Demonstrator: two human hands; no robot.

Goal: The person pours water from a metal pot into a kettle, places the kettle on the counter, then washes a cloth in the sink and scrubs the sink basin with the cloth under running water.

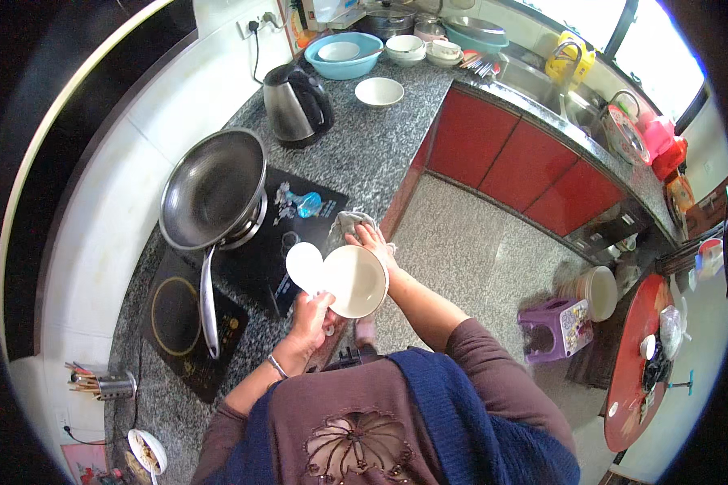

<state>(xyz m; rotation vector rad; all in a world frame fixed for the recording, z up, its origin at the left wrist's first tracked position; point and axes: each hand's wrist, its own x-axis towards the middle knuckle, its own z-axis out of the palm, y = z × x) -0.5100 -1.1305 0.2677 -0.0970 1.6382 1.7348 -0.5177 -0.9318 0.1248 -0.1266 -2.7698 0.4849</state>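
My left hand (310, 320) grips a white bowl (364, 285) by its near left side, above the counter's front edge. Its open inside faces up at me. A smaller white rounded piece (305, 265) overlaps the bowl's left side at the same hand; whether it is a spoon or a small dish, I cannot tell. My right hand (371, 244) is on a crumpled grey cloth (350, 224) at the cooktop's right edge, just beyond the bowl. Cloth shows on both sides of its palm. The black cooktop (252, 267) lies left of both hands.
A wok (215, 188) rests on the cooktop, its handle (208, 309) towards me. Near it lies a blue object (308, 205) with crumpled wrapping. Behind stand an electric kettle (297, 106), a bowl (379, 92) and a blue basin (343, 66). A purple stool (555, 330) stands right.
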